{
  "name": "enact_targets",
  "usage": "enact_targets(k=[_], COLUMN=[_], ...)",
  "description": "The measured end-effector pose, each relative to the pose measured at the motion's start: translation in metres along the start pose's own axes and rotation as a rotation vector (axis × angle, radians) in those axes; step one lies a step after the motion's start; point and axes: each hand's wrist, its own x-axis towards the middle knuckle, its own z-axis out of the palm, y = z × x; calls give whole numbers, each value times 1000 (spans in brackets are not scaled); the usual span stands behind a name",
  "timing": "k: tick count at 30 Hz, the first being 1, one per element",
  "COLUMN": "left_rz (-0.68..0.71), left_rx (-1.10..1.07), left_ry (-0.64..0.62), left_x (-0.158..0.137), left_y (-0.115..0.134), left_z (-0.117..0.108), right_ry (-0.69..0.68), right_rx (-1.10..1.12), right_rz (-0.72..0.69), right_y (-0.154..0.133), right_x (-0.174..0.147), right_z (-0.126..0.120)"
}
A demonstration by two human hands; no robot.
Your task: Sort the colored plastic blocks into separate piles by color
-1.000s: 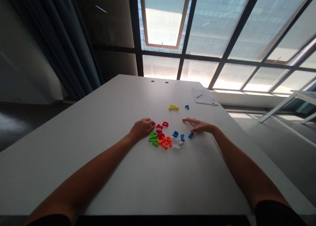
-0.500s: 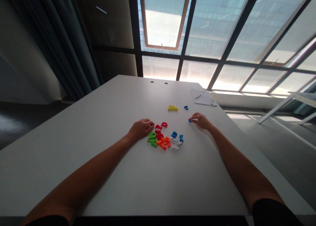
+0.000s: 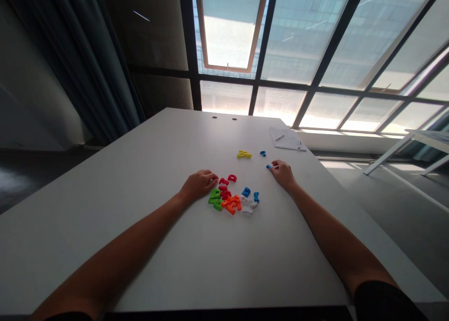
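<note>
My right hand (image 3: 281,171) is closed, its fingertips pinching a small blue plastic piece (image 3: 268,167) low over the table. Just beyond it lies another blue piece (image 3: 263,153), with a group of yellow pieces (image 3: 244,154) to its left. My left hand (image 3: 200,182) rests on the table, fingers loosely extended and holding nothing, beside the red pieces (image 3: 223,181). Green pieces (image 3: 215,197), orange pieces (image 3: 231,203) and white pieces (image 3: 248,203) lie close together in front of me. Two more blue pieces (image 3: 246,191) sit at the right of this cluster.
The white table (image 3: 168,260) stretches toward the windows. Papers with a pen (image 3: 286,138) lie at its far right, and two round holes are near the far edge. A dark curtain hangs at left; another white table (image 3: 430,138) stands at right.
My right hand has moved slightly away from me with the blue piece, which now shows more clearly at the fingertips. My left hand stays in place. The view has shifted slightly.
</note>
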Motion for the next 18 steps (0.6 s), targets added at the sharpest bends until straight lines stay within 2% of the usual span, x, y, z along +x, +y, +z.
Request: enact_targets(k=[4, 12, 18], left_rz=[-5, 1, -9], left_rx=[5, 16, 14], left_ry=[0, -6, -8], left_x=[0, 0, 1], left_y=[2, 3, 3], left_z=[-1, -1, -2], right_ry=[-6, 95, 63], right_rx=[-58, -79, -170], right_rz=[103, 27, 52], right_y=[5, 8, 14], right_x=[1, 13, 37], right_z=[-1, 10, 14])
